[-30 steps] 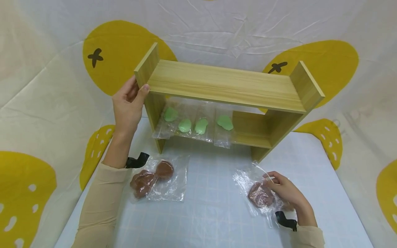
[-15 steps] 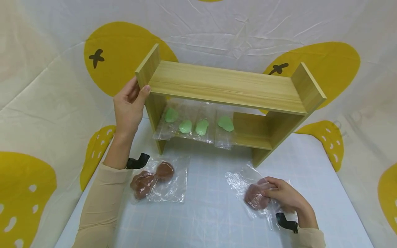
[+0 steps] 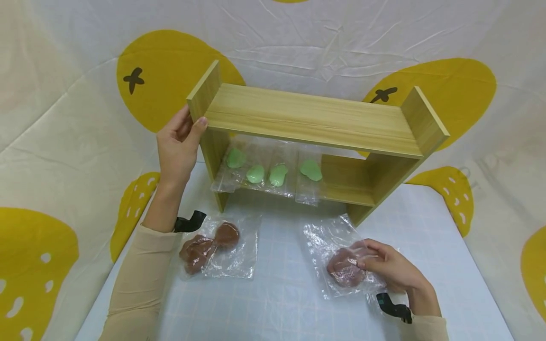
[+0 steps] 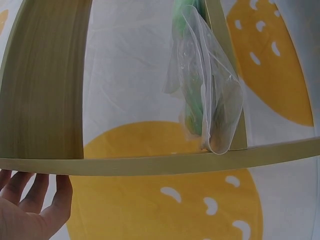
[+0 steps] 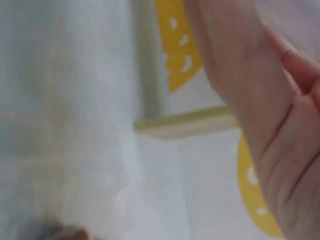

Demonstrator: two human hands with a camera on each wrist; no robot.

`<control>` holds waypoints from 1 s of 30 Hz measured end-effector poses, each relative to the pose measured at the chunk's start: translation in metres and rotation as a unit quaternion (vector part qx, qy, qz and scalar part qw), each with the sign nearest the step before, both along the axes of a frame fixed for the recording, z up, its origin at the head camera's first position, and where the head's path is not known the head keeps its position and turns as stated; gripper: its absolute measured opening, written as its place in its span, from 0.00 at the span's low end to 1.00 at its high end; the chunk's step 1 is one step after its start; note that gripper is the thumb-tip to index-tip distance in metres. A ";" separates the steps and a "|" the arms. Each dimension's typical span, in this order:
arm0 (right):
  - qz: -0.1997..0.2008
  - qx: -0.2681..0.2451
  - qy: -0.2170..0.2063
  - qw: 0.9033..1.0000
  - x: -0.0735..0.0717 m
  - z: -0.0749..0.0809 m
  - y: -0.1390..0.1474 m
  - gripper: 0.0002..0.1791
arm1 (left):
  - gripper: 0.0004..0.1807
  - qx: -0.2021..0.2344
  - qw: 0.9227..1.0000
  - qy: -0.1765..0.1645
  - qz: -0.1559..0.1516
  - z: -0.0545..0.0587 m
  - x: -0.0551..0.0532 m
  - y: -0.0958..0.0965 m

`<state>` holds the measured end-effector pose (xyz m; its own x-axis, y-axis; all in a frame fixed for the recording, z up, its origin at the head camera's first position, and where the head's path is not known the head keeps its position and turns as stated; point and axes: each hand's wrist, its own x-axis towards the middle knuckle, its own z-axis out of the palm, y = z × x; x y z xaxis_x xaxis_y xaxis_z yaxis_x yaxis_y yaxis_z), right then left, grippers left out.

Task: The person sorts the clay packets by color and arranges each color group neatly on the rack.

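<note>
At the far left, left hand (image 3: 177,147): my thumb lies on the front of the shelf (image 3: 311,113), fingers behind its side panel, gripping the wood. Should I pull or tip it, I think whatever lies on it could slide forward. The head view hides most of my fingers; the left wrist view shows them behind the panel, cut off at the corner.
Left brown bag (image 3: 211,248): flat on the table (image 3: 286,241), just beside my wristband (image 3: 192,221). A careless drag of my sleeve (image 3: 136,279) could shift it. With the glare, I can't tell if it is one bag or two.
Green bags (image 3: 277,175): side by side on the lower board (image 3: 347,180), ends hanging past its front edge. That overhang and the slick film could let one drop if bumped. Their clear edges overlap, hard to part by eye.
Right brown bag (image 3: 343,270): near the shelf's right leg; whether it touches the table, I can't say. Its loose film might snag on that leg.
Right hand (image 3: 390,265): thumb and fingers pinch the bag's right side. Off-centre, it could swing or slip. Something brown (image 3: 395,287) shows under my palm, mostly covered. The right wrist view is blurred and misses the pinch.
</note>
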<state>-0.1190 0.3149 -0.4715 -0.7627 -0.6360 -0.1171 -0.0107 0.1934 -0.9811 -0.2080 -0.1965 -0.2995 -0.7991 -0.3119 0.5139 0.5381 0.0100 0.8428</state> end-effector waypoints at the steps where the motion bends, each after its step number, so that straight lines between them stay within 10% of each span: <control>1: 0.011 -0.020 -0.003 1.000 0.001 0.003 -0.002 0.21 | 0.23 0.000 1.000 0.000 -0.001 0.000 0.000 0.000; 9: 0.091 -0.178 0.067 0.977 0.006 0.037 -0.021 0.27 | 0.24 -0.001 1.000 -0.002 -0.002 0.000 0.001 0.000; 30: 0.057 -0.275 0.138 0.950 -0.007 0.083 -0.073 0.27 | 0.24 -0.017 1.000 -0.015 0.014 0.001 0.002 -0.001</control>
<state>-0.1262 0.2414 -0.3890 -0.6386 -0.6239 0.4506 -0.2716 -0.3652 -0.8904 -0.2060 -0.1971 -0.2982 -0.8055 -0.3164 0.5011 0.5120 0.0542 0.8573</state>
